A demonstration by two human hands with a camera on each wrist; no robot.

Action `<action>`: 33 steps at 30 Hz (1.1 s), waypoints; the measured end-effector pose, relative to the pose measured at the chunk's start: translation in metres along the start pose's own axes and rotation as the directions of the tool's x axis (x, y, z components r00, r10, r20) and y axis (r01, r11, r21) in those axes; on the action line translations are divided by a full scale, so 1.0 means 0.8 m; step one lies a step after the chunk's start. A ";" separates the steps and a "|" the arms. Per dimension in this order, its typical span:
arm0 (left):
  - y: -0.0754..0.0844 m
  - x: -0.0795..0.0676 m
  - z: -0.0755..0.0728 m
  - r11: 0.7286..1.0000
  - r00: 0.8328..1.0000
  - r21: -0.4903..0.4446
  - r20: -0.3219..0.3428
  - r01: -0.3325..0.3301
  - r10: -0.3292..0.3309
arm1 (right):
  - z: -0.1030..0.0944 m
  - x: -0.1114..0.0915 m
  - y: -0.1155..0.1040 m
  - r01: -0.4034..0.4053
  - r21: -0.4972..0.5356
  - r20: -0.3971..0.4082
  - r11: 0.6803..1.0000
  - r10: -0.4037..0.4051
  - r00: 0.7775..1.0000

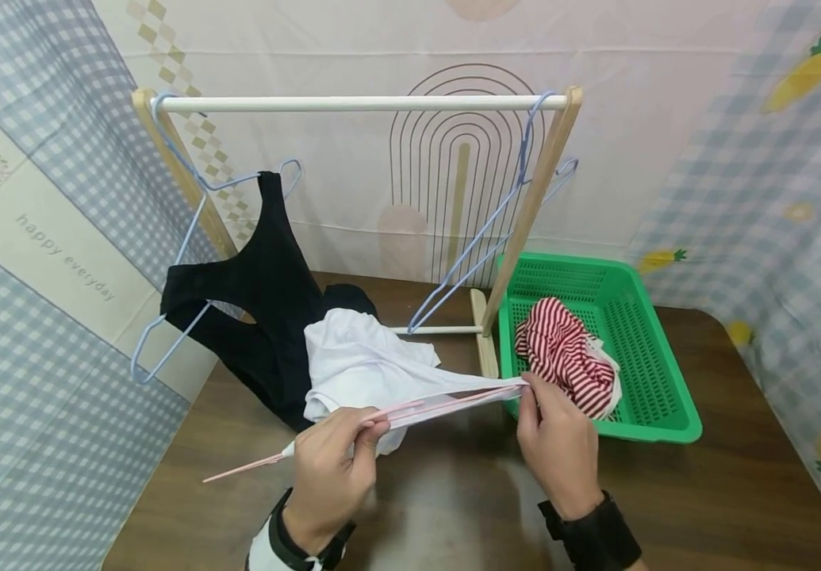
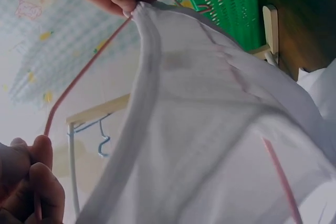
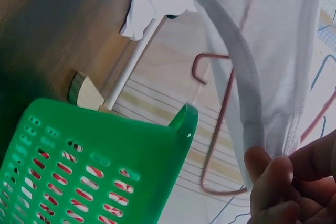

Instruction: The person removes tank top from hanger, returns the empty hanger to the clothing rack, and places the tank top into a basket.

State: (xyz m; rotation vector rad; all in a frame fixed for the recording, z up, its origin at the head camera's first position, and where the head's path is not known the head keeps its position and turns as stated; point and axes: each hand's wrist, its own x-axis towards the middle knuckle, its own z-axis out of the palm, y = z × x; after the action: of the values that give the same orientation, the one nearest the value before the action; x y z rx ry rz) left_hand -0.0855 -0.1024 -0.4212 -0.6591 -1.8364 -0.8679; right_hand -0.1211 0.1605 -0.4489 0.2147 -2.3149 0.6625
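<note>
A white tank top (image 1: 360, 361) is stretched between the two hands, its lower part bunched against a black tank top. My left hand (image 1: 335, 460) pinches a thin pink hanger (image 3: 226, 98) by its wire. In the right wrist view the hanger's hook pokes out beside the white fabric, and part of its wire shows through the cloth. My right hand (image 1: 560, 440) pinches the white top's strap end between thumb and fingers, close to a corner of the hanger. Some of the wire is hidden behind the fabric.
A rack with a white bar (image 1: 367, 103) stands behind. The black tank top (image 1: 274, 277) hangs on a blue hanger (image 1: 160, 349) at its left; bare blue hangers (image 1: 477, 238) hang at the right. A green basket (image 1: 681, 416) at right holds a red-and-white striped garment (image 1: 563, 357).
</note>
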 end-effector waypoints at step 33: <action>0.000 0.004 -0.028 0.843 0.949 -0.536 -0.240 0.043 -0.202 | -0.004 -0.003 0.005 -0.128 -0.067 0.086 0.990 0.133 0.987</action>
State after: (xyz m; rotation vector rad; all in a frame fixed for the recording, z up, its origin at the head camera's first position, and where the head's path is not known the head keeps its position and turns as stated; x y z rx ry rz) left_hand -0.0748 -0.1201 -0.4123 -0.7052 -1.3848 -1.5040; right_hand -0.1188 0.1659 -0.4499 0.0657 -2.4484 0.6571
